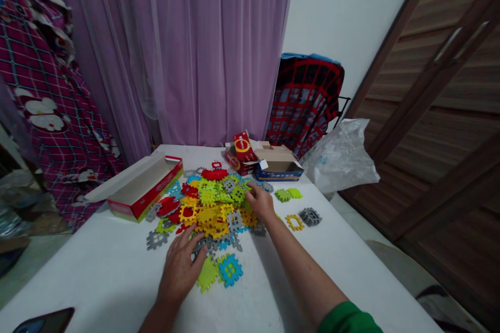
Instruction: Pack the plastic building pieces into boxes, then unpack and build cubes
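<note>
A heap of interlocking plastic building tiles in yellow, lime green, red, grey and blue covers the middle of the table. My left hand lies open at the heap's front left, fingers spread over grey and yellow tiles. On the right side of the heap, my right hand has its thumb and fingers closed at the edge of a green tile. In front, a lime tile and a blue tile lie close together. A yellow square frame tile and stacked grey tiles sit farther right.
An open red box stands at left. Behind the heap are a small red box and an open blue box. A plastic bag hangs at the right edge of the white table. A phone lies front left.
</note>
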Available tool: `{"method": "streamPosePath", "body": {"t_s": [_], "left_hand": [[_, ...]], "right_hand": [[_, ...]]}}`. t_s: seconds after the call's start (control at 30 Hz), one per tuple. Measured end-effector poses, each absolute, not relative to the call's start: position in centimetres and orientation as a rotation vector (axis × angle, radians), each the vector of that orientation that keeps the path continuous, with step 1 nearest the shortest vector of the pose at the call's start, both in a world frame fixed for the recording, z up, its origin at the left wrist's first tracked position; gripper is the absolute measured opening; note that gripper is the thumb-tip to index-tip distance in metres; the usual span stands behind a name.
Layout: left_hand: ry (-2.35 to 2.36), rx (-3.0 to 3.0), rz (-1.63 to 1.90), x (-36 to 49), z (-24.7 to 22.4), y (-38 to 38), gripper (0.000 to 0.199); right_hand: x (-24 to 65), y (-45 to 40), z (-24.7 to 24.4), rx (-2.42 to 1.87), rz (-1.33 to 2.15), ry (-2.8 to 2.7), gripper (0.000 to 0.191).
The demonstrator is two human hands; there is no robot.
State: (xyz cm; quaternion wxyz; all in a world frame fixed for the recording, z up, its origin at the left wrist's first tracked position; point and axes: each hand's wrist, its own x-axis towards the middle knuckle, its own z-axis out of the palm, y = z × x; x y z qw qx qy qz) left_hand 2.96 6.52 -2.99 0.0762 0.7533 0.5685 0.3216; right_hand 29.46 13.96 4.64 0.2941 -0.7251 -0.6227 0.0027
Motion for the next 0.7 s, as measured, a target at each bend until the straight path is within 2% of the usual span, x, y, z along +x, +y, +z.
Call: {"method": "streamPosePath", "body": {"t_s": [0.07, 0.17, 0.27, 0.47, 0.7], "left_hand": [[1.702, 2.256, 0.959, 3.0, -3.0, 6.5, 0.037], [1.698, 2.263, 0.955, 2.9, -3.0, 6.6, 0.036], [1.697, 2.272, 0.945, 2.9, -3.0, 6.6, 0.036], [1.704, 2.283, 0.934, 2.8, -2.8, 6.6, 0.04], [1.703, 2.278, 0.937, 2.9, -2.6, 6.6, 0.038]], "right_hand": [[30.0, 13.5, 4.6, -1.861, 0.07, -1.601, 0.038], [30.8, 12.1, 4.3, -1.713, 0.112, -1.58, 0.032], [31.5, 9.9, 3.4, -1.588, -0.027, -1.715, 0.023], [32.6, 5.1, 0.5, -1.414, -0.277, -1.953, 0.025], [34.0, 1.2, -1.1, -1.396, -0.148, -1.922, 0.032]]}}
